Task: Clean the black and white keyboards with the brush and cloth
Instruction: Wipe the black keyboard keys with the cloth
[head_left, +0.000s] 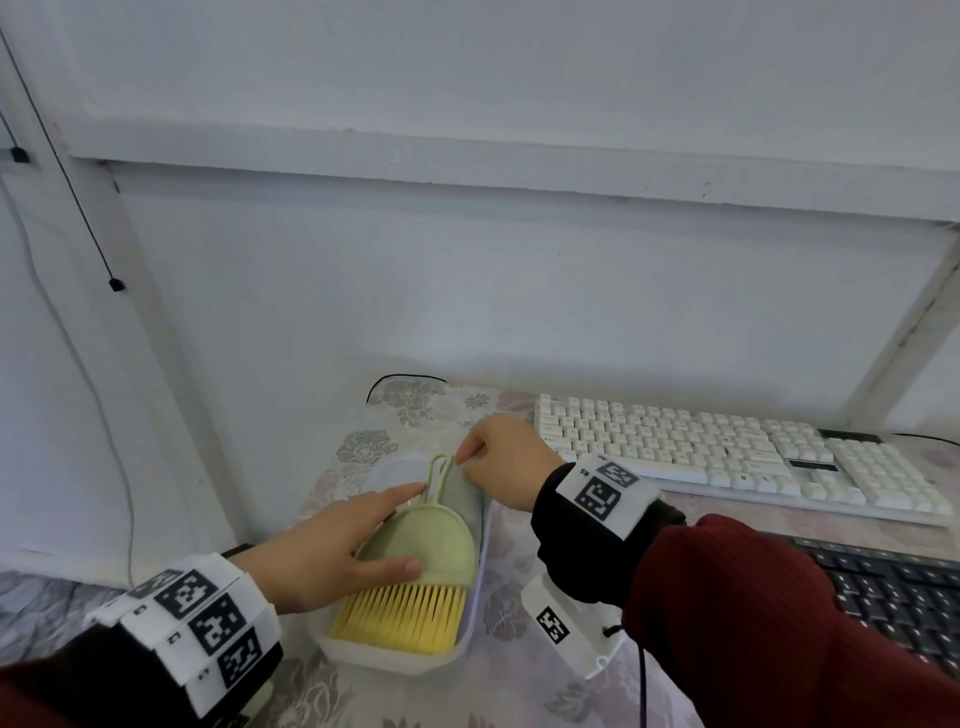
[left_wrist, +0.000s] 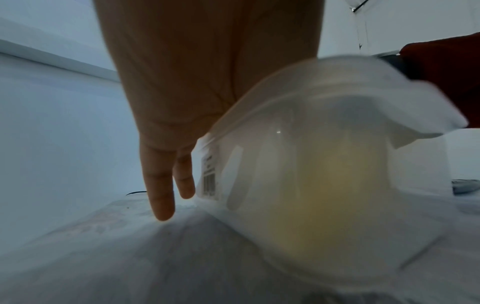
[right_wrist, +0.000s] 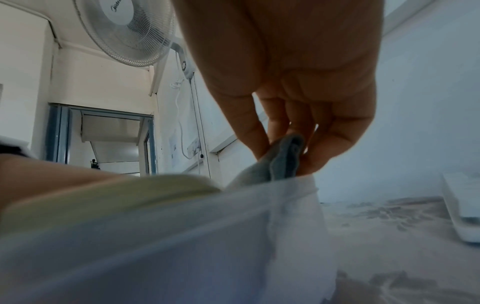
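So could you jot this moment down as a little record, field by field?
left hand: lies flat on the brush, fingers straight
right hand: pinches a corner of the cloth
brush and cloth: both in the clear tub
white keyboard: right of the tub, untouched
black keyboard: nearer, partly behind the right sleeve

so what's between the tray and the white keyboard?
Only the right hand, pinching the cloth; below it, bare floral tablecloth between tray and white keyboard. Head view.

Head view looks down; both low wrist views closely share the container (left_wrist: 324, 164).
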